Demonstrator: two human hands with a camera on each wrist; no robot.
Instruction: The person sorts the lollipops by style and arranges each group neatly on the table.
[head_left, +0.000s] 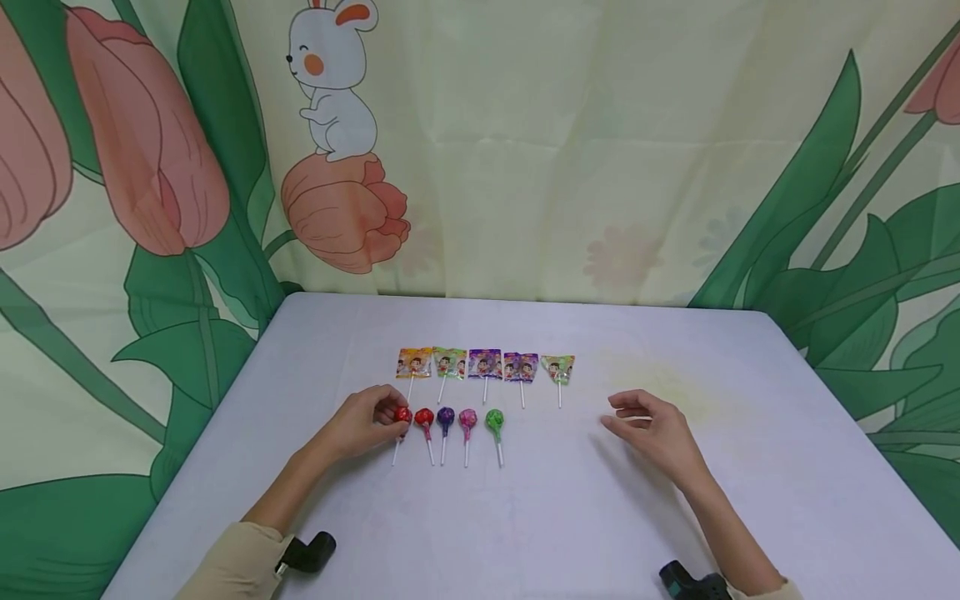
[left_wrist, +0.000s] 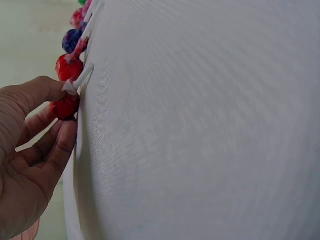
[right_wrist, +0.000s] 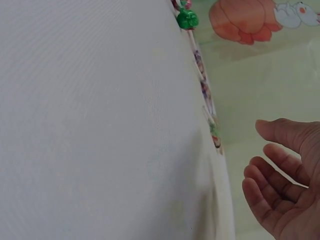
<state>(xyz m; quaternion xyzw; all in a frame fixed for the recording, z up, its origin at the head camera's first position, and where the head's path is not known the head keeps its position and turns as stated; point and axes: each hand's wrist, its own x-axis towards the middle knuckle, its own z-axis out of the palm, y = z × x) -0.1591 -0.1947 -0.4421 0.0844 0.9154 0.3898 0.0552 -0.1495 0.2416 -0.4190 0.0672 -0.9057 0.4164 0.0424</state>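
Observation:
My left hand (head_left: 369,423) pinches the red lollipop (head_left: 402,413) at the left end of the front row. In the left wrist view, thumb and fingers sit on either side of its round head (left_wrist: 66,107), and its stick touches or nearly touches the tabletop. Beside it in the row lie another red lollipop (head_left: 424,417), a dark purple one (head_left: 446,417), a pink one (head_left: 468,418) and a green one (head_left: 494,421), sticks toward me. To the right, my right hand (head_left: 651,429) hovers over the table, fingers loosely bent and holding nothing.
Behind the front row lie several flat-wrapped lollipops: an orange one (head_left: 414,363), a green one (head_left: 450,364), two purple ones and a green one (head_left: 558,368) at the right end. All rest on a white-covered table (head_left: 525,533). A printed curtain (head_left: 525,167) hangs behind its far edge.

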